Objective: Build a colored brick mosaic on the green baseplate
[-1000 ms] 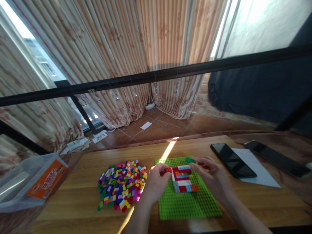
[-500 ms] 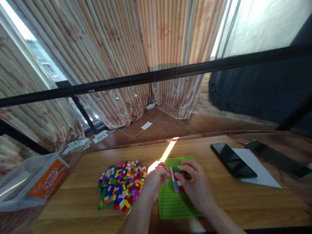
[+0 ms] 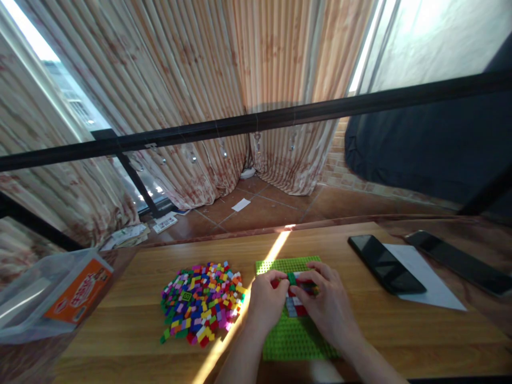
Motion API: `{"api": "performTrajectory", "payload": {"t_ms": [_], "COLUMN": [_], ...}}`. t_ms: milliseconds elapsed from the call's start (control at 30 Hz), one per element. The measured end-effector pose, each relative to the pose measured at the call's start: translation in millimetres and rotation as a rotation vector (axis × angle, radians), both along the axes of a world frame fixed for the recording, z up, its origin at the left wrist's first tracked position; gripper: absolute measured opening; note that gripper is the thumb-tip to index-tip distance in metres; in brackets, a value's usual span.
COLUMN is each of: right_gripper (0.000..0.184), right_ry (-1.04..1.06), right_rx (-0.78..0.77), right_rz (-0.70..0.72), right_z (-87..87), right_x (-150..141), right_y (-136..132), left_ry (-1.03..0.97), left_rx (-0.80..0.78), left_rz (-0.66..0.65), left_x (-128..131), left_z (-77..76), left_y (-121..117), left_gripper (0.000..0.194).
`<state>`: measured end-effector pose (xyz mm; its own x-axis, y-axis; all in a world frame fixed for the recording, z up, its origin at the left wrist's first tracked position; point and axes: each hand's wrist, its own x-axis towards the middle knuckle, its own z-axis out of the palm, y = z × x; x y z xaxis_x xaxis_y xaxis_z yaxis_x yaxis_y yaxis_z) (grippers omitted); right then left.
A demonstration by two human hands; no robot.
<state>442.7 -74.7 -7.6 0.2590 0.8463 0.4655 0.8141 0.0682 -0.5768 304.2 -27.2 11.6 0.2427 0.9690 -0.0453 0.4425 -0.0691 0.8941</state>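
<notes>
A small dark-green toy brick (image 3: 292,278) sits between the fingertips of my two hands, above a low cluster of white, red and grey bricks (image 3: 294,307). My right hand (image 3: 330,301) pinches it from the right with thumb and forefinger. From the other side my left hand (image 3: 266,301) is closed, fingertips together against the brick's left edge. A speck of red shows by the left fingers; what it belongs to is unclear. The cluster stands on a light-green studded baseplate (image 3: 298,344). My fingers hide the cluster's far part.
A heap of loose multicoloured bricks (image 3: 204,304) lies left of the baseplate on the wooden table (image 3: 132,320). To the right are a black phone (image 3: 386,264) and white paper (image 3: 432,288). Another dark slab (image 3: 456,261) lies beyond. A clear plastic box (image 3: 48,298) stands at far left.
My left hand has moved right, from hanging with loosely curled fingers to closing at the green brick. My right hand still holds that brick, now turned and over the cluster.
</notes>
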Motion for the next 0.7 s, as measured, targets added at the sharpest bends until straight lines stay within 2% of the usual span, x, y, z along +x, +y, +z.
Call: {"api": "performTrajectory", "payload": {"t_ms": [267,533,700], "right_gripper": [0.022,0.025,0.024], "right_ry": [0.179,0.394,0.626], "right_rx": [-0.035,-0.161,-0.249], "right_rz": [0.035,0.146,0.085], "right_z": [0.5,-10.8,-12.0], "right_x": [15,16,12], "right_y": [11,21,26], "left_ry": [0.031,0.025,-0.007], "left_rx": [0.003,0.016,-0.027], "left_rz": [0.072,0.112,0.132], "left_x": [8,11,11], "left_z": [2.2,-0.5,-1.6], "left_y": [-2,-1,1], "left_gripper": [0.016,0.014,0.013]}}
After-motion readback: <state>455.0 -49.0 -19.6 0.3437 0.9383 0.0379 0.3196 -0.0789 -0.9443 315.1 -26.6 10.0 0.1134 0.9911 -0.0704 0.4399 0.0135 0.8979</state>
